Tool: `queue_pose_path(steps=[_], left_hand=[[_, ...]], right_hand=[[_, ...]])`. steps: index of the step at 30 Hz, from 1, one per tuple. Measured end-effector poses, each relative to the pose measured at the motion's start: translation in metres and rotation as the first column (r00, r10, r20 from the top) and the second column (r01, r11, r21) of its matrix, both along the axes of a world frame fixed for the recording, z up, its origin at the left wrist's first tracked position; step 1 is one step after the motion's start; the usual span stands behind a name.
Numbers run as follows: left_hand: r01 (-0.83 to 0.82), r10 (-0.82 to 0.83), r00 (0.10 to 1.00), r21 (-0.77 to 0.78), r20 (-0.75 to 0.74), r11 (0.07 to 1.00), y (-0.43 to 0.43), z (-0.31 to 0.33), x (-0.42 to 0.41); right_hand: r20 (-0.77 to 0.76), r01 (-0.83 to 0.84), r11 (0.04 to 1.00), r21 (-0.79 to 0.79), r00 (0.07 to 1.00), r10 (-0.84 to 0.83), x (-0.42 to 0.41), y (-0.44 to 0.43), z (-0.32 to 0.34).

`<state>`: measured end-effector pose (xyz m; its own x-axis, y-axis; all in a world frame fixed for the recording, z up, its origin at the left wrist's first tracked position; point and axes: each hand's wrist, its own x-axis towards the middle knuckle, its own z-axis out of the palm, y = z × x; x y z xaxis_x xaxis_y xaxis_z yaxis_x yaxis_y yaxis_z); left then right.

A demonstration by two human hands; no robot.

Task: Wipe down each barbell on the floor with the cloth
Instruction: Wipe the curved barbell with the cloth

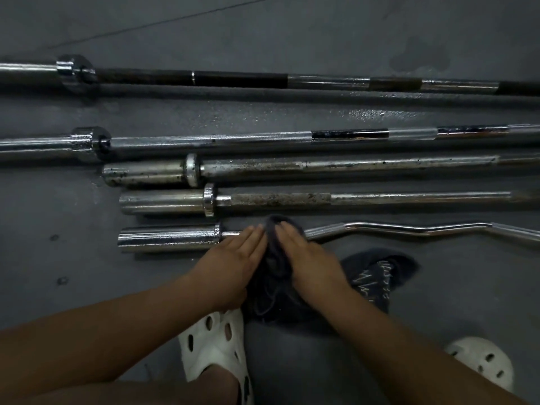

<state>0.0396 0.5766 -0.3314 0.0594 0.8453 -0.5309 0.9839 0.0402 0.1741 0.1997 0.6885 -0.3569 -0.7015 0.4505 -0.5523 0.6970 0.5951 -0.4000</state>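
Several barbells lie side by side on the dark floor. Nearest me is a chrome curl bar [409, 229] with a wavy shaft and a thick sleeve [169, 238] at its left end. A dark cloth [276, 264] is draped over the bar's shaft just right of the sleeve and trails back toward my feet. My left hand [236, 258] lies flat with straight fingers on the cloth's left edge and the bar. My right hand [306, 255] lies flat on the cloth's right side. The shaft under the cloth is hidden.
Beyond the curl bar lie two rusty short bars [292, 200] [321, 166], then a long chrome bar [233, 140] and a dark-wrapped long bar [233, 78]. My feet in white clogs [216, 346] [482, 361] stand on the floor close behind my hands.
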Motion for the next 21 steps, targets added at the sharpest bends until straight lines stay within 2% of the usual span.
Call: queue_pose_path(steps=[2, 3, 7, 8, 11, 12, 16, 17, 20, 21], left_hand=[[-0.032, 0.032, 0.999, 0.048, 0.004, 0.998, -0.005, -0.005, 0.006], [-0.021, 0.021, 1.0, 0.049, -0.006, 0.999, -0.007, -0.004, 0.011], [0.003, -0.002, 1.0, 0.027, -0.02, 1.0, -0.016, -0.005, 0.017], [-0.005, 0.005, 1.0, 0.026, -0.013, 1.0, -0.018, -0.004, 0.015], [-0.03, 0.029, 0.998, 0.031, 0.047, 0.999, -0.02, -0.001, 0.013], [-0.039, 0.038, 0.997, 0.019, 0.069, 0.999, -0.019, -0.001, 0.013], [-0.047, 0.037, 0.99, 0.07, 0.134, 0.996, -0.01, -0.008, 0.011], [-0.033, 0.022, 0.99, 0.078, 0.139, 0.996, -0.01, -0.009, 0.009], [-0.004, -0.006, 0.994, 0.1, 0.105, 0.995, -0.011, -0.011, 0.007], [-0.002, -0.008, 0.994, 0.09, 0.107, 0.996, -0.011, -0.012, 0.009]], right_hand=[[0.097, 0.123, 0.982, 0.141, 0.986, -0.138, 0.006, 0.01, 0.001], [0.128, 0.114, 0.977, 0.182, 0.982, -0.138, 0.001, 0.003, 0.005], [0.054, -0.17, 0.984, 0.058, 0.984, 0.167, -0.006, -0.025, 0.006], [0.053, -0.171, 0.983, 0.07, 0.984, 0.167, -0.001, -0.015, 0.005], [0.137, 0.066, 0.978, 0.198, 0.986, -0.094, 0.01, 0.008, -0.001], [0.146, 0.086, 0.975, 0.207, 0.982, -0.118, 0.004, 0.003, 0.0], [0.033, -0.183, 0.983, 0.021, 0.983, 0.182, -0.008, -0.018, 0.003], [0.036, -0.145, 0.988, 0.053, 0.989, 0.143, -0.004, -0.009, 0.0], [0.105, 0.135, 0.975, 0.175, 0.982, -0.155, 0.004, 0.005, -0.002], [0.105, 0.12, 0.981, 0.15, 0.985, -0.137, 0.003, -0.001, -0.001]])
